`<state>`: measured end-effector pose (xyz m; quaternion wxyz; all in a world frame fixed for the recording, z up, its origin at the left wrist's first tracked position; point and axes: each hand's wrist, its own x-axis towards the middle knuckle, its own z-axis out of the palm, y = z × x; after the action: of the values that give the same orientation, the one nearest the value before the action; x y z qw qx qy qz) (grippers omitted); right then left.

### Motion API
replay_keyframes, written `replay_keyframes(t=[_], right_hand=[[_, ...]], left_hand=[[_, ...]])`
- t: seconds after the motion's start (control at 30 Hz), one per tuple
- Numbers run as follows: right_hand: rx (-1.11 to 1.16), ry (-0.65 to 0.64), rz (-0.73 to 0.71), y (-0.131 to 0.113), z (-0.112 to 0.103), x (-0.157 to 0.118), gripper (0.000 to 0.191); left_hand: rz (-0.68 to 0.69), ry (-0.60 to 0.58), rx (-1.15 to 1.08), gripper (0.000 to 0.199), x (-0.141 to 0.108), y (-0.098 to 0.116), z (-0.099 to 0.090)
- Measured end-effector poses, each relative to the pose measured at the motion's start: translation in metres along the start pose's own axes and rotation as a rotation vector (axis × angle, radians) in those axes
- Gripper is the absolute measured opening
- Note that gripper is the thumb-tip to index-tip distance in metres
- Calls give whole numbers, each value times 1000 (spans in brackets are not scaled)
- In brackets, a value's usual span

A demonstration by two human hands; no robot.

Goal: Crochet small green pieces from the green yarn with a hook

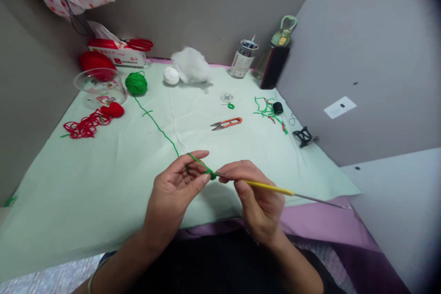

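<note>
My left hand (pixel 179 183) pinches a small piece of green crochet work (pixel 212 176) between thumb and fingers, with green yarn running over the index finger. In my right hand (pixel 258 197) is a crochet hook (pixel 270 187) with a yellow grip, its tip at the green piece. The hook's other metal end points out to the right. Green yarn (pixel 156 124) leads from my left hand back to a green yarn ball (pixel 136 83). White yarn (pixel 175 121) runs from the white yarn ball (pixel 171 76) toward the same hand, where its end is hidden.
Orange thread snips (pixel 226 123) lie mid-table beyond my hands. At left are a clear plastic tub (pixel 99 87), red yarn (pixel 84 126) and a tissue box (pixel 117 53) with red scissors (pixel 139 44). White stuffing (pixel 191 65), a can (pixel 243 59), a bottle and a phone (pixel 274 67) stand behind. Yarn scraps (pixel 267 108) lie right.
</note>
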<state>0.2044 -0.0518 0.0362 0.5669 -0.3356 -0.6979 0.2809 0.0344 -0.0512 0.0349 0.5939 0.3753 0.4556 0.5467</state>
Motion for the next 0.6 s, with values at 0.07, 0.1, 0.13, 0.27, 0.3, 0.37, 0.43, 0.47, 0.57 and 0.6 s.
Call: replay_keyframes(t=[0.07,0.1,0.13,0.27,0.3,0.37,0.43,0.47,0.57,0.6], right_hand=[[-13,-10,3,-1,-1,1,22],[-21,-15,3,-2,-2,2,22],[-31,-24,3,-3,-3,3,21],[-123,-99,-29,-7,-6,7,20],[-162,-124,-49,-8,-6,7,20],[-265,-145,-105,-8,-5,5,21],[-385,-145,-176,-6,-1,1,22],[-437,-137,-212,-5,1,-2,23],[-512,-91,-276,-1,6,-7,27],[-503,-79,-270,0,7,-7,27]], left_hand=[[9,13,24,28,-1,1,0],[15,22,41,28,-1,1,0],[25,31,68,28,-2,1,0],[204,71,276,21,-5,-1,-1],[258,78,323,20,-6,-2,-1],[303,88,350,20,-5,-3,0],[236,79,282,20,-3,-4,1],[176,65,223,20,-1,-5,2],[8,8,30,24,2,-7,3],[-22,-8,-19,27,2,-7,3]])
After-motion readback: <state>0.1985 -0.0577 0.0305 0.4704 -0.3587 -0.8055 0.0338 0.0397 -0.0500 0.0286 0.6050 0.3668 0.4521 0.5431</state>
